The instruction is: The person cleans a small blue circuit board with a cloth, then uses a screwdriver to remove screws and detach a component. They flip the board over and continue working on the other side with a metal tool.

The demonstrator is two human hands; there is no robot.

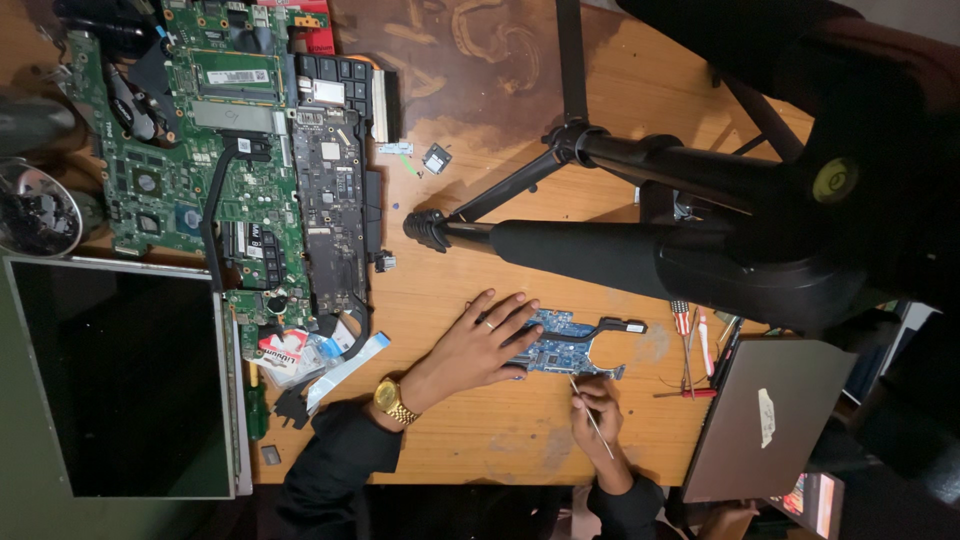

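A small blue circuit board (pixel 568 347) with a black heat pipe lies on the wooden table (pixel 500 430). My left hand (pixel 480 345), wearing a gold watch and a ring, lies flat with its fingers spread on the board's left part. My right hand (pixel 597 412) is just below the board and pinches a thin metal tool (pixel 590 415), whose tip points at the board's lower edge. Both sleeves are black.
A black tripod (pixel 640 250) reaches over the table above the board. Green and dark motherboards (pixel 250 170) lie at the upper left, above a loose screen panel (pixel 120 380). A closed grey laptop (pixel 765 415) sits at the right beside small screwdrivers (pixel 690 340).
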